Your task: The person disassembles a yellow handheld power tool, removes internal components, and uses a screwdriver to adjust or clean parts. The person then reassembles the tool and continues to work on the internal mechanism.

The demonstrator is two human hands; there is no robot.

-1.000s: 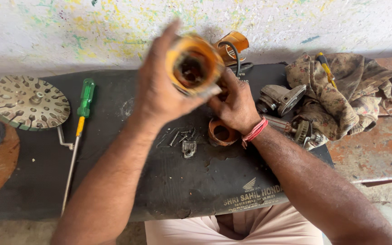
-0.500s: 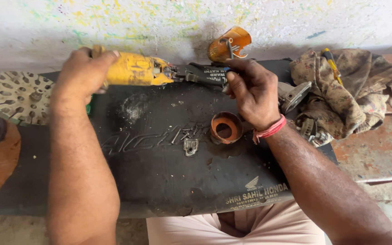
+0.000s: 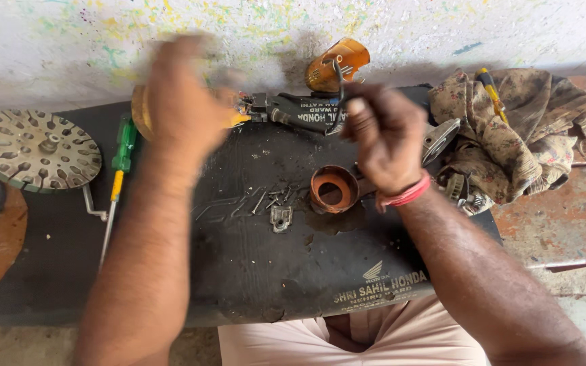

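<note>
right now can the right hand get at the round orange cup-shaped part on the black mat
Probably yes. The right hand hovers just above and beside the round orange cup-shaped part on the black mat, with nothing lying between them; the small screws sit off to its side.

We note no packages and no screens. Two printed markings only. On the black mat, near its front edge at the right, we see a gold-yellow block of lettering with a small white wing-shaped emblem above it. At the mat's far edge, a dark strip bears pale lettering, tilted slightly, partly hidden behind the right hand.
</note>
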